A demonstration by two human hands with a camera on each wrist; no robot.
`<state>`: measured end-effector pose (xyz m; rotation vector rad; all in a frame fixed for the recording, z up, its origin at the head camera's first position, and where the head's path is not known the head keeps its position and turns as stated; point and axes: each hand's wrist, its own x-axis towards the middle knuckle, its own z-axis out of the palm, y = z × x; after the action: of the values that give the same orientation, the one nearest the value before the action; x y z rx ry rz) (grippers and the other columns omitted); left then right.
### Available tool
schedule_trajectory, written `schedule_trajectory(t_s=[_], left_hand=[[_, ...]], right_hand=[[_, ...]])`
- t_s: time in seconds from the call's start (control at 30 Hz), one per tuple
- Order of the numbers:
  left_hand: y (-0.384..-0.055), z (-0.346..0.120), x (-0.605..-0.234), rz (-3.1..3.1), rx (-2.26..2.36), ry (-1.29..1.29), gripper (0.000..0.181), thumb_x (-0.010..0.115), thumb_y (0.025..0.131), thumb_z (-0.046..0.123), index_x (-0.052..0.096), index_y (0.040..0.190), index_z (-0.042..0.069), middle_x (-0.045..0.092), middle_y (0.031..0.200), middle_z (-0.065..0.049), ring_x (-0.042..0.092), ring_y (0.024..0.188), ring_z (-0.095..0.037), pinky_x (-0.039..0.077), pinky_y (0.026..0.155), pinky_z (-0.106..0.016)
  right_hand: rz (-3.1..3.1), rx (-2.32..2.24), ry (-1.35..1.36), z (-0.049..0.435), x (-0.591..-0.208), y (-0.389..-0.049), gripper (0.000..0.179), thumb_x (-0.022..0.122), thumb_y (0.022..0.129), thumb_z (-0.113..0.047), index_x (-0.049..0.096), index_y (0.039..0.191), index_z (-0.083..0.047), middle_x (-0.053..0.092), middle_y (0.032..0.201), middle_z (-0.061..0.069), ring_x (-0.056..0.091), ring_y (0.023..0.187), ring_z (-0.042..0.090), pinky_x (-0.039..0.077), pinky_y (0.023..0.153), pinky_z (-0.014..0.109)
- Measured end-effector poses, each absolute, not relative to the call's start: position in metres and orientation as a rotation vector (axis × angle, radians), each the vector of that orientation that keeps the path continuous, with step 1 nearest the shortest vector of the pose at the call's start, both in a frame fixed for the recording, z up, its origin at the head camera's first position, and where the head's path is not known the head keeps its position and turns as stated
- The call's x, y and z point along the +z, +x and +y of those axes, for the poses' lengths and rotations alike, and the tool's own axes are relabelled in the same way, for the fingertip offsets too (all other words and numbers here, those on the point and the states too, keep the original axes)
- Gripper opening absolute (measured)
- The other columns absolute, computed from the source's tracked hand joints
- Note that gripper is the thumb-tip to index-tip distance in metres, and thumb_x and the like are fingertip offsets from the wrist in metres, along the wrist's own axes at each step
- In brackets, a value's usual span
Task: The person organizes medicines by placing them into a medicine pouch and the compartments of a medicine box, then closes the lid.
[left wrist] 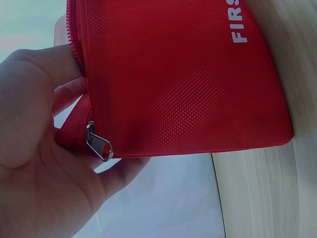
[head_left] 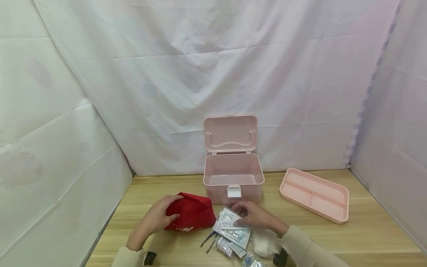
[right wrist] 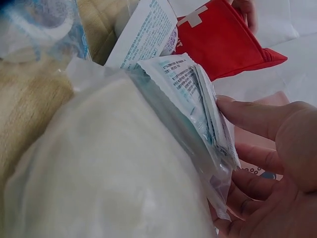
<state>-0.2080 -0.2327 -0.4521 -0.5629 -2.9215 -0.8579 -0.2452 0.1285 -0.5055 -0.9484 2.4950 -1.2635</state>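
My left hand grips the open top edge of a red zip pouch, with the metal zip pull close to the palm. White lettering and a white cross mark the pouch's front. To its right, my right hand pinches several flat white printed packets, thumb on one side and fingers on the other. A clear bag with white soft contents lies right beside them. Tweezers, a small bottle in a clear bag and more packets lie in the same pile.
Behind the pile stands a pink box with its lid raised and a white latch in front. A shallow pink divided tray lies at the right. White cloth hangs around the wooden table.
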Motion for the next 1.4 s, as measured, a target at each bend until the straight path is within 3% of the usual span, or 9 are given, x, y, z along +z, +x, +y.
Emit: schedule_trajectory(t_s=[0.17, 0.37, 0.6, 0.9, 1.4], left_hand=[[-0.208, -0.233, -0.451, -2.923, -0.856, -0.564, 0.055, 0.08, 0.081, 0.004, 0.06, 0.132, 0.01, 0.064, 0.118, -0.005, 0.061, 0.106, -0.021, 0.056, 0.085, -0.039], [-0.208, -0.233, -0.451, -2.927, -0.858, -0.561, 0.055, 0.08, 0.081, 0.004, 0.06, 0.132, 0.011, 0.064, 0.118, -0.004, 0.061, 0.106, -0.021, 0.056, 0.085, -0.038], [-0.208, -0.233, -0.453, -2.921, -0.86, -0.562, 0.055, 0.08, 0.081, 0.004, 0.06, 0.132, 0.011, 0.064, 0.119, -0.004, 0.061, 0.107, -0.022, 0.056, 0.085, -0.039], [-0.208, -0.234, -0.453, -2.914, -0.862, -0.576, 0.055, 0.08, 0.081, 0.004, 0.06, 0.132, 0.01, 0.064, 0.118, -0.005, 0.061, 0.106, -0.022, 0.057, 0.084, -0.038], [-0.208, -0.234, -0.454, -2.909, -0.854, -0.594, 0.055, 0.08, 0.081, 0.005, 0.06, 0.133, 0.009, 0.064, 0.115, -0.004, 0.061, 0.104, -0.021, 0.057, 0.083, -0.037]], right_hand=[[2.493, -1.275, -0.94, 0.127, -0.508, -0.247, 0.039, 0.085, 0.077, -0.019, 0.067, 0.107, -0.001, 0.064, 0.093, 0.002, 0.057, 0.084, 0.012, 0.05, 0.073, 0.026], [2.509, -1.263, -0.936, 0.127, -0.511, -0.248, 0.03, 0.081, 0.08, -0.019, 0.073, 0.104, -0.002, 0.069, 0.108, 0.009, 0.055, 0.08, 0.009, 0.046, 0.068, 0.021], [2.543, -1.268, -0.905, 0.131, -0.514, -0.249, 0.019, 0.076, 0.085, -0.017, 0.075, 0.099, -0.004, 0.07, 0.087, 0.0, 0.057, 0.076, 0.007, 0.048, 0.068, 0.022], [2.644, -1.254, -0.914, 0.14, -0.505, -0.25, 0.008, 0.074, 0.086, -0.011, 0.076, 0.093, -0.007, 0.066, 0.078, -0.006, 0.053, 0.071, 0.002, 0.046, 0.064, 0.02], [2.57, -1.276, -0.934, 0.148, -0.48, -0.237, 0.007, 0.073, 0.087, -0.009, 0.073, 0.093, -0.008, 0.066, 0.081, -0.006, 0.056, 0.074, 0.002, 0.048, 0.066, 0.022]])
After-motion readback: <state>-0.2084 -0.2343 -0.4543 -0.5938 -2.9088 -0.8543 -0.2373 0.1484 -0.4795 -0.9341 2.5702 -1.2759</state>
